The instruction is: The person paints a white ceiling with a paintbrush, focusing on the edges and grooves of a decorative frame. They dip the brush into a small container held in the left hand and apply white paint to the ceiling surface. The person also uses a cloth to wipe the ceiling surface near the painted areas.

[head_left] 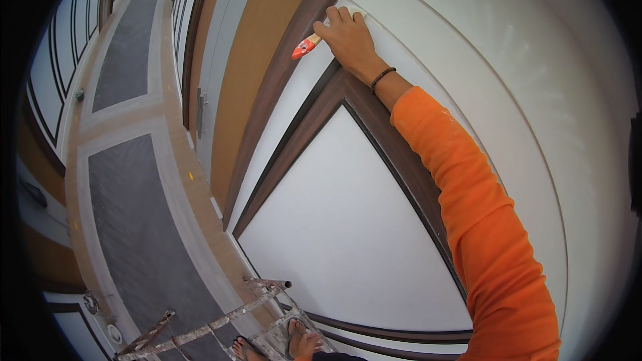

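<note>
My right hand [350, 39] is raised high against the wall, its fingers closed round a paintbrush. The brush's wooden handle [307, 47] with a red end sticks out to the left of the hand. Its bristles are mostly hidden behind my fingers, by the pale moulding [394, 43] above a dark brown frame [348, 83]. Low down, at the bottom edge, what looks like my left hand [309, 345] shows beside my sandalled feet [294, 331]. Its fingers are too small and partly covered to read.
Under me stands a paint-spattered metal scaffold or ladder [221, 321]. Far below, a corridor floor [127, 207] with grey panels and pale borders runs into the distance. A brown door [257, 47] with a long handle is on the left. White framed panels [348, 227] line the wall.
</note>
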A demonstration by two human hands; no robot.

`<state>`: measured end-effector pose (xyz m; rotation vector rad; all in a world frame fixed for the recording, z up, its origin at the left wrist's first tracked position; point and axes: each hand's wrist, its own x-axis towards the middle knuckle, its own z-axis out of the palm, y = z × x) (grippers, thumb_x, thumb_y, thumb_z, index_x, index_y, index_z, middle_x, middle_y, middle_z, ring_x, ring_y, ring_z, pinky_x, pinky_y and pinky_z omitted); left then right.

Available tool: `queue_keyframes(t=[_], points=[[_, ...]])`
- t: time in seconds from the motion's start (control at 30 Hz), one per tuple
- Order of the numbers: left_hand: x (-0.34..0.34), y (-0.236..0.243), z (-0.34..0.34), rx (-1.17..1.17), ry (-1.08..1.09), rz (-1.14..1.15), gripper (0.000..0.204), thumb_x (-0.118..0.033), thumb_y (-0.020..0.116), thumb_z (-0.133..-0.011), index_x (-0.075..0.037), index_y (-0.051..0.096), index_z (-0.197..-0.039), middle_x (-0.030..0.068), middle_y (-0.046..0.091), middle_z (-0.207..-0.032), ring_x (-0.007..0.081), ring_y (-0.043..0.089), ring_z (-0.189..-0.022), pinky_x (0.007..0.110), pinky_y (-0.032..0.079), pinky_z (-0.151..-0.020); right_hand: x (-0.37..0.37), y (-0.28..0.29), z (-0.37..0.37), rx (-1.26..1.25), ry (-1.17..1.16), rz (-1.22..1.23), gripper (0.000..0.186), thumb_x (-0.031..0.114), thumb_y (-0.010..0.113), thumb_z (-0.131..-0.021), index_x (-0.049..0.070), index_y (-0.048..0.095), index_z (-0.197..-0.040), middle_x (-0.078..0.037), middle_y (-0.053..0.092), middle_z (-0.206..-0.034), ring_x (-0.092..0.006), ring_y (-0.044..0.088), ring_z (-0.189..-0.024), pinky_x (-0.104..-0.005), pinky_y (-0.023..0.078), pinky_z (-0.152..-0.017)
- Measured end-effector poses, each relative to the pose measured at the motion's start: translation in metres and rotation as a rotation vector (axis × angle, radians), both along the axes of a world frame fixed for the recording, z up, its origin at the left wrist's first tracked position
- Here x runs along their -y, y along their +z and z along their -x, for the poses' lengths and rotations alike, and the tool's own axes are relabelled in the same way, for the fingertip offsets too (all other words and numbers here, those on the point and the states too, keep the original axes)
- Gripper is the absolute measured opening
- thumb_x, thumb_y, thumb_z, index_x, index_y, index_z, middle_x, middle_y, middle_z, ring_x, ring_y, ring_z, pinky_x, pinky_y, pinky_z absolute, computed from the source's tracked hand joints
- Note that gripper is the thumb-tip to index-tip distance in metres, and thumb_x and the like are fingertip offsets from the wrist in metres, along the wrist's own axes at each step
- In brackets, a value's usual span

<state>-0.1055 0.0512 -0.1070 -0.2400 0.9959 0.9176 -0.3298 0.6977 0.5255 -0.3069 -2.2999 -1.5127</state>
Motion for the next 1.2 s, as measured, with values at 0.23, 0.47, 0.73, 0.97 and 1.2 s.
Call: queue_keyframes(t=[0.23, 0.47, 0.73, 0.97, 1.2], points=[[0.031, 0.022, 0.006, 0.155, 0.095, 0.196, 0.039, -0.028, 0.066, -0.093, -0.007, 0.056, -0.125, 0.0159, 0.068, -0.116, 0.0329, 0.071, -0.091, 0.044, 0.06, -0.078, -0.002, 0.002, 0.006, 0.014, -0.049, 0.031, 0.013, 0.012, 0.065, -0.086, 0.016, 0.067, -0.098, -0.006, 0.059, -0.106, -0.0237, 0.058, -0.098, -0.0387, 0.047, -0.074], [0.051, 0.039, 0.013, 0.182, 0.219, 0.249, 0.039, -0.026, 0.065, -0.094, -0.008, 0.054, -0.127, 0.0161, 0.067, -0.12, 0.0332, 0.071, -0.092, 0.045, 0.061, -0.077, -0.003, 0.014, -0.005, 0.035, -0.094, 0.042, 0.02, 0.008, 0.065, -0.084, 0.013, 0.067, -0.103, -0.01, 0.059, -0.105, -0.0293, 0.06, -0.092, -0.0422, 0.054, -0.07], [0.022, 0.052, 0.033, 0.182, 0.483, 0.013, 0.047, -0.036, 0.066, -0.091, -0.012, 0.05, -0.129, 0.0154, 0.064, -0.129, 0.0292, 0.072, -0.095, 0.041, 0.062, -0.074, 0.01, 0.053, 0.001, 0.111, -0.231, 0.139, 0.025, 0.019, 0.066, -0.09, 0.011, 0.07, -0.114, -0.013, 0.068, -0.104, -0.0357, 0.07, -0.088, -0.0464, 0.057, -0.078], [0.026, 0.052, 0.041, 0.147, 0.558, 0.021, 0.05, -0.044, 0.06, -0.094, -0.014, 0.05, -0.134, 0.0098, 0.062, -0.131, 0.0225, 0.069, -0.096, 0.034, 0.06, -0.074, 0.008, 0.108, 0.018, 0.342, -0.387, 0.371, 0.031, 0.026, 0.067, -0.097, 0.003, 0.073, -0.116, -0.015, 0.077, -0.093, -0.0282, 0.074, -0.079, -0.0387, 0.058, -0.076], [0.017, 0.047, 0.041, 0.13, 0.573, -0.009, 0.055, -0.048, 0.057, -0.094, -0.016, 0.049, -0.138, 0.0084, 0.06, -0.135, 0.02, 0.066, -0.099, 0.033, 0.056, -0.077, 0.062, 0.098, 0.008, 0.294, -0.612, 0.469, 0.03, 0.021, 0.067, -0.097, -0.001, 0.072, -0.117, -0.019, 0.075, -0.093, -0.0249, 0.073, -0.076, -0.0354, 0.057, -0.073]])
